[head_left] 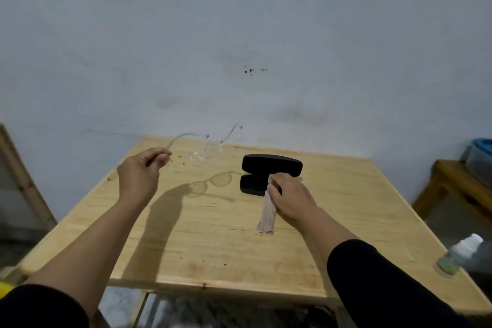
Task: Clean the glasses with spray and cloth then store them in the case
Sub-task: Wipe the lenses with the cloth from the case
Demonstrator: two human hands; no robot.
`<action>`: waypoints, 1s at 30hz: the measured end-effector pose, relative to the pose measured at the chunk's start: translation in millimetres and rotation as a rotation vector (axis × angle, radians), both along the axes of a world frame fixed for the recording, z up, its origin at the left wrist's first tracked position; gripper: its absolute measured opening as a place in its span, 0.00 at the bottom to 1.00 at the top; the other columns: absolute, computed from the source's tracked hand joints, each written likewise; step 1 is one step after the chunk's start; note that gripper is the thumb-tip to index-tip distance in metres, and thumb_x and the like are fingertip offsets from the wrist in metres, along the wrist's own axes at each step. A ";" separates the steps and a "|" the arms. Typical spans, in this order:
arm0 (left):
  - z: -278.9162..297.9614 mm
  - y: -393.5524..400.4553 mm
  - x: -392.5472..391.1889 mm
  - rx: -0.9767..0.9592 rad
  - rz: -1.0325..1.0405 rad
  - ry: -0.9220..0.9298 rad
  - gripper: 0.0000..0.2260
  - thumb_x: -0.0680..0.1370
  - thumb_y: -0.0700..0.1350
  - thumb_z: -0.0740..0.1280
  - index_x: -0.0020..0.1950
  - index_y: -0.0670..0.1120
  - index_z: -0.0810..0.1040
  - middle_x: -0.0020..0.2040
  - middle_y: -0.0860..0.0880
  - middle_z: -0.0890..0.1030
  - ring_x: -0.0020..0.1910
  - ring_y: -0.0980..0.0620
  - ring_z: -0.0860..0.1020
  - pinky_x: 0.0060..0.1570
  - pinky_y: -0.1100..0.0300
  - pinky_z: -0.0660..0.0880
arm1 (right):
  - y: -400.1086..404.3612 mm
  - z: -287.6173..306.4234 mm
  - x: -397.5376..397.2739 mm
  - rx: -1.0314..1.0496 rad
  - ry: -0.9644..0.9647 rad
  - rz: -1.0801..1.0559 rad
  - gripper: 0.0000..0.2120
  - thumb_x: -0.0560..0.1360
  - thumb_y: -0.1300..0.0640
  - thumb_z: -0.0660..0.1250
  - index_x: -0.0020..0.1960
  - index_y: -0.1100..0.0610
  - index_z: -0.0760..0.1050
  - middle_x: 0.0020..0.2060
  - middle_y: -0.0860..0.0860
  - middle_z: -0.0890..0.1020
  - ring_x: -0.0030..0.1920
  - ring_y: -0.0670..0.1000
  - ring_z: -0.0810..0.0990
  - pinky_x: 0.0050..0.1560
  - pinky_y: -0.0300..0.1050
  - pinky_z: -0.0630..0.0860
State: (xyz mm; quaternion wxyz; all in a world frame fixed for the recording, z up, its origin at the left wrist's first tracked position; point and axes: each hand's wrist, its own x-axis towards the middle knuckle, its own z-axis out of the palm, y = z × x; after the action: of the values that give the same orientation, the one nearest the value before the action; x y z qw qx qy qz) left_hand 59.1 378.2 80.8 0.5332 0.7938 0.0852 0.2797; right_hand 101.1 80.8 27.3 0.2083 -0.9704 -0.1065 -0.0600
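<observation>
Two hands over one wooden table (213,242), wall behind it. Largest to smallest:

Table: bare wood, a few dark specks near the front edge, orange spots at the far left by the glasses.

Case (271,165): black hard shell, lying open at centre-far, lid up, lower half in front and partly hidden by the right hand. Rigid, should stay put when loaded.

Right hand (290,200): fingers closed on the cloth (267,214), right at the case's near edge. Cloth is a pale strip, limp, trailing toward the camera with its end on the table. Soft and light, bunches easily.

Left hand (141,176): pinched shut on one temple arm of the glasses (205,152), holding them up off the table, left of the case and clear of it. Their shadow falls on the wood between the hands.

Glasses: clear frame, temples unfolded. I'd judge them light, slightly springy, scratch-prone, slick if wet. Single-temple hold loads the hinge; better to grip at the bridge or frame rim, off the lenses, and fold the temples before casing.

Spray bottle (460,253): small, white cap, lying at the table's right edge, well away from both hands. Blurred.
</observation>
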 end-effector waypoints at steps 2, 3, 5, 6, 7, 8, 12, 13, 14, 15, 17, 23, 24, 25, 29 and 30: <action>-3.8 0.0 4.6 0.011 0.006 0.012 0.04 0.76 0.40 0.67 0.46 0.46 0.82 0.37 0.57 0.79 0.43 0.56 0.78 0.40 0.84 0.65 | -0.8 -4.5 9.2 0.016 0.014 0.012 0.20 0.79 0.51 0.55 0.68 0.56 0.69 0.69 0.52 0.71 0.67 0.53 0.70 0.63 0.46 0.68; -5.6 0.0 6.8 0.013 0.003 0.018 0.04 0.76 0.41 0.67 0.46 0.48 0.81 0.38 0.56 0.80 0.43 0.56 0.78 0.42 0.82 0.66 | -1.6 -6.5 12.6 0.010 0.015 0.028 0.19 0.79 0.51 0.55 0.68 0.55 0.70 0.68 0.52 0.72 0.67 0.53 0.70 0.64 0.47 0.68; -10.1 1.4 12.1 0.008 -0.010 0.023 0.07 0.76 0.41 0.67 0.42 0.52 0.81 0.39 0.54 0.81 0.44 0.55 0.80 0.48 0.73 0.70 | -3.8 -10.9 18.0 0.007 0.003 0.067 0.18 0.79 0.51 0.55 0.66 0.52 0.72 0.67 0.51 0.73 0.67 0.54 0.70 0.65 0.48 0.67; -13.0 2.7 15.2 0.002 -0.017 0.026 0.09 0.76 0.41 0.67 0.40 0.54 0.80 0.40 0.56 0.81 0.44 0.55 0.80 0.51 0.67 0.71 | -5.1 -13.5 20.4 0.007 -0.009 0.086 0.17 0.79 0.51 0.55 0.65 0.51 0.73 0.66 0.51 0.75 0.66 0.54 0.71 0.63 0.48 0.68; -15.5 3.4 17.7 -0.002 -0.024 0.029 0.10 0.76 0.41 0.67 0.39 0.57 0.79 0.40 0.58 0.81 0.45 0.55 0.81 0.54 0.62 0.72 | -6.1 -14.8 21.5 0.009 -0.012 0.100 0.17 0.79 0.51 0.56 0.64 0.51 0.75 0.65 0.51 0.76 0.63 0.55 0.72 0.60 0.46 0.68; -18.0 4.2 19.8 -0.002 -0.028 0.034 0.11 0.76 0.41 0.67 0.39 0.58 0.79 0.40 0.59 0.81 0.45 0.54 0.81 0.56 0.59 0.73 | -7.0 -17.1 22.8 0.018 -0.024 0.115 0.16 0.79 0.52 0.56 0.63 0.52 0.76 0.64 0.51 0.77 0.59 0.55 0.73 0.56 0.44 0.67; -27.9 4.5 27.2 -0.002 -0.030 0.054 0.12 0.75 0.41 0.68 0.38 0.59 0.79 0.34 0.65 0.81 0.45 0.55 0.82 0.57 0.57 0.73 | -7.7 -23.7 24.9 0.113 -0.070 0.133 0.13 0.78 0.56 0.59 0.57 0.56 0.80 0.57 0.53 0.82 0.55 0.55 0.75 0.52 0.40 0.64; -29.4 3.6 28.2 -0.010 -0.029 0.059 0.12 0.75 0.41 0.68 0.38 0.58 0.79 0.33 0.67 0.81 0.45 0.56 0.82 0.57 0.58 0.73 | -7.3 -23.8 24.5 0.135 -0.080 0.135 0.13 0.78 0.57 0.60 0.56 0.57 0.80 0.55 0.54 0.82 0.55 0.55 0.75 0.52 0.40 0.64; -30.7 2.6 29.3 -0.021 -0.029 0.061 0.12 0.75 0.41 0.68 0.38 0.58 0.79 0.33 0.68 0.80 0.45 0.56 0.82 0.56 0.58 0.73 | -7.1 -23.7 24.6 0.151 -0.089 0.137 0.12 0.77 0.58 0.61 0.54 0.58 0.81 0.54 0.54 0.83 0.54 0.55 0.76 0.52 0.40 0.65; -31.5 1.3 30.1 -0.029 -0.029 0.056 0.12 0.75 0.41 0.68 0.38 0.58 0.79 0.33 0.68 0.80 0.44 0.56 0.82 0.56 0.59 0.73 | -6.8 -22.3 24.0 0.162 -0.090 0.140 0.11 0.77 0.59 0.62 0.53 0.59 0.82 0.52 0.54 0.83 0.53 0.55 0.76 0.52 0.40 0.65; -31.8 -1.7 30.9 -0.036 -0.031 0.044 0.11 0.75 0.41 0.67 0.39 0.57 0.80 0.35 0.64 0.81 0.44 0.56 0.81 0.55 0.60 0.73 | -6.8 -19.0 23.0 0.173 -0.100 0.159 0.10 0.76 0.59 0.64 0.51 0.59 0.82 0.49 0.55 0.83 0.51 0.54 0.76 0.51 0.40 0.66; -33.0 -6.9 31.4 -0.046 -0.041 0.030 0.08 0.75 0.41 0.67 0.41 0.53 0.81 0.39 0.63 0.80 0.42 0.59 0.80 0.48 0.70 0.71 | -4.9 -19.1 23.1 0.175 -0.090 0.177 0.10 0.75 0.59 0.64 0.47 0.60 0.83 0.45 0.55 0.80 0.47 0.53 0.75 0.49 0.43 0.69; -33.7 -7.4 31.6 -0.046 -0.040 0.034 0.07 0.75 0.40 0.67 0.43 0.52 0.81 0.39 0.62 0.80 0.42 0.59 0.80 0.46 0.72 0.71 | -4.7 -19.4 23.6 0.173 -0.089 0.177 0.10 0.75 0.58 0.64 0.46 0.60 0.83 0.44 0.55 0.80 0.46 0.53 0.75 0.49 0.43 0.68; -34.2 -8.1 31.6 -0.044 -0.038 0.039 0.06 0.75 0.40 0.67 0.44 0.50 0.82 0.40 0.61 0.80 0.42 0.59 0.80 0.45 0.74 0.71 | -4.9 -19.4 24.1 0.171 -0.084 0.172 0.10 0.75 0.58 0.64 0.44 0.61 0.82 0.43 0.55 0.80 0.45 0.53 0.75 0.48 0.43 0.68; -34.5 -9.6 32.0 -0.047 -0.031 0.042 0.05 0.76 0.41 0.67 0.45 0.48 0.82 0.40 0.58 0.80 0.42 0.59 0.80 0.41 0.82 0.68 | -5.6 -17.9 25.7 0.175 -0.073 0.142 0.09 0.74 0.58 0.66 0.41 0.63 0.79 0.41 0.52 0.77 0.43 0.50 0.75 0.46 0.40 0.70; -34.0 -9.8 32.0 -0.043 -0.031 0.041 0.05 0.76 0.41 0.67 0.45 0.49 0.82 0.40 0.59 0.80 0.42 0.59 0.80 0.41 0.82 0.68 | -5.1 -17.0 25.5 0.182 -0.082 0.137 0.09 0.74 0.58 0.67 0.41 0.63 0.79 0.42 0.53 0.78 0.43 0.50 0.76 0.45 0.39 0.70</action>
State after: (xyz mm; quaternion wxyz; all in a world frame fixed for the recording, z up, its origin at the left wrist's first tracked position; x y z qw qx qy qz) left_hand 91.1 368.4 46.8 0.5524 0.7890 0.0898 0.2533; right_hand 126.6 75.7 10.3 0.2946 -0.9347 -0.1752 -0.0944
